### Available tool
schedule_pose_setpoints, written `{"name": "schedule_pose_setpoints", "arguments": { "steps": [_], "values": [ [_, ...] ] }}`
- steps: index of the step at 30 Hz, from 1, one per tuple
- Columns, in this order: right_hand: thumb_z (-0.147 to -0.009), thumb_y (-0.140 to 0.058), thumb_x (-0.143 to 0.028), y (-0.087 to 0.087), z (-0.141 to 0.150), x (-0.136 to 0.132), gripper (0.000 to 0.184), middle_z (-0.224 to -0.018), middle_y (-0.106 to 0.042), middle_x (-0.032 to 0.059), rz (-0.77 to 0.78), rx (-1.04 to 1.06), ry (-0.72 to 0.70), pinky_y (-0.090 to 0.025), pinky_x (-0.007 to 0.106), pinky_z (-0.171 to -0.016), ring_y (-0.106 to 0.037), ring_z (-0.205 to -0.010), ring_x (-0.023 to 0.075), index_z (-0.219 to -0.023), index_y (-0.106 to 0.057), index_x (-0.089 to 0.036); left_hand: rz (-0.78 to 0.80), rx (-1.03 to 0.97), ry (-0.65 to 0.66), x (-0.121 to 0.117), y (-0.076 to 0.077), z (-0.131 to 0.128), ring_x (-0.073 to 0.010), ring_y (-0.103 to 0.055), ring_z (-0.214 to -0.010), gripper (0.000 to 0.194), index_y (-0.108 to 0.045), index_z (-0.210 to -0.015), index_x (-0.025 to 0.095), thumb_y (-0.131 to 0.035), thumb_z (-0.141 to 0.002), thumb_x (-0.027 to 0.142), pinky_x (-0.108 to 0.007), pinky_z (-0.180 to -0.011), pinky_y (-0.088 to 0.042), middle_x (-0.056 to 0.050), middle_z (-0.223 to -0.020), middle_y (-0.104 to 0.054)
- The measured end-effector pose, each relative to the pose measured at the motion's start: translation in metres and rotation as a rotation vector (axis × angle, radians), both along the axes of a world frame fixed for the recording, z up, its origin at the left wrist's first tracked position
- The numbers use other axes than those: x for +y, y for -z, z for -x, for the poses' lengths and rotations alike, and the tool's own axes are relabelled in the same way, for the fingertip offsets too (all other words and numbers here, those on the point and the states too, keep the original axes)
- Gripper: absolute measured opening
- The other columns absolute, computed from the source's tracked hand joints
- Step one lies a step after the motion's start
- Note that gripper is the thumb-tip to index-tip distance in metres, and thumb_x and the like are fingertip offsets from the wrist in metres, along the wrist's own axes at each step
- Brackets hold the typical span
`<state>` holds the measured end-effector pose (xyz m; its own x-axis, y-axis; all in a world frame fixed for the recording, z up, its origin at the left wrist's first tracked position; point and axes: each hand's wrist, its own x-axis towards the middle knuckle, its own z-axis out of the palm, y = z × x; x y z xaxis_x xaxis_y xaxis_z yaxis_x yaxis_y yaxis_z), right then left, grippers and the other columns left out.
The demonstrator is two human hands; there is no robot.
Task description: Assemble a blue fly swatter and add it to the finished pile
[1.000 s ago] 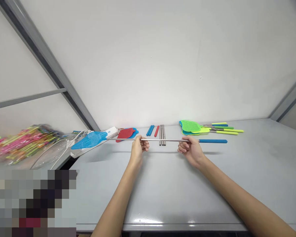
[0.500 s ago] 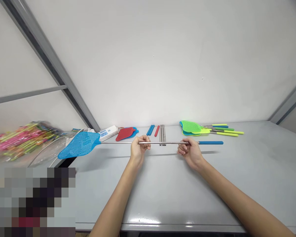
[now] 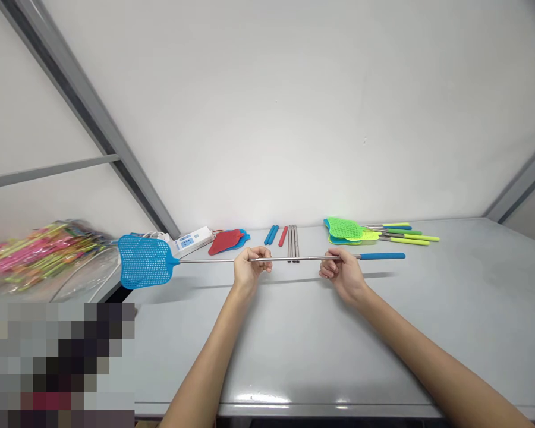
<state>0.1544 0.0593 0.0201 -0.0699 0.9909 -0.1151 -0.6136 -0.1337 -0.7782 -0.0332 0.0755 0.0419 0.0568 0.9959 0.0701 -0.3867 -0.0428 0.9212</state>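
Observation:
A blue fly swatter (image 3: pixel 145 261) with a long metal rod and a blue grip is held level above the table, its mesh head to the left. My left hand (image 3: pixel 251 268) is closed around the rod at about its middle. Nearer the blue grip, my right hand (image 3: pixel 344 273) pinches the same rod. Behind my hands lie several metal rods (image 3: pixel 293 241), a red handle grip (image 3: pixel 283 236) and two blue handle grips (image 3: pixel 271 235). Red and blue swatter heads (image 3: pixel 225 241) are stacked to their left.
A pile of swatters with a green head (image 3: pixel 345 228) on top lies at the back right. At the back left is a white power strip (image 3: pixel 191 241). Colourful items in clear plastic (image 3: pixel 49 255) lie far left. The grey table (image 3: pixel 312 351) meets a white wall.
The blue swatter head has turned about the rod, so its mesh now faces me more squarely. Both hands keep their hold in nearly the same place.

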Motion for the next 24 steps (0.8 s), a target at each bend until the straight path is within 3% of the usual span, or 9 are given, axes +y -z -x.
{"name": "schedule_pose_setpoints", "arguments": {
  "steps": [6, 15, 24],
  "values": [
    [-0.069, -0.044, -0.028, 0.001, -0.003, 0.002, 0.035, -0.038, -0.021, -0.0046, -0.010, -0.034, 0.001, -0.024, 0.025, -0.042, -0.024, -0.036, 0.0075, -0.040, -0.029, -0.018, -0.014, 0.006, -0.021, 0.001, 0.004, -0.001, -0.0102, -0.042, -0.041, 0.015, -0.043, -0.043, 0.014, -0.033, -0.055, 0.014, -0.025, -0.041, -0.036, -0.004, -0.054, -0.048],
    [-0.072, -0.041, -0.029, 0.002, -0.003, 0.004, 0.038, -0.037, -0.020, -0.0045, -0.009, 0.025, 0.001, -0.023, 0.025, -0.042, -0.025, -0.036, 0.0073, -0.038, -0.030, -0.017, -0.007, 0.027, 0.086, 0.000, 0.001, -0.004, -0.0083, -0.042, -0.043, 0.018, -0.048, -0.055, 0.014, -0.038, -0.067, 0.022, -0.022, -0.044, -0.035, 0.000, -0.053, -0.045],
    [-0.074, -0.043, -0.031, 0.008, 0.008, -0.001, 0.036, -0.039, -0.024, -0.0047, 0.005, 0.109, -0.096, -0.023, 0.024, -0.043, -0.026, -0.038, 0.0075, -0.042, -0.033, -0.017, -0.018, 0.137, 0.188, -0.005, 0.003, -0.016, -0.0058, -0.042, -0.046, 0.013, -0.048, -0.063, 0.015, -0.046, -0.070, 0.026, -0.019, -0.047, -0.033, 0.004, -0.055, -0.044]
  ]
}}
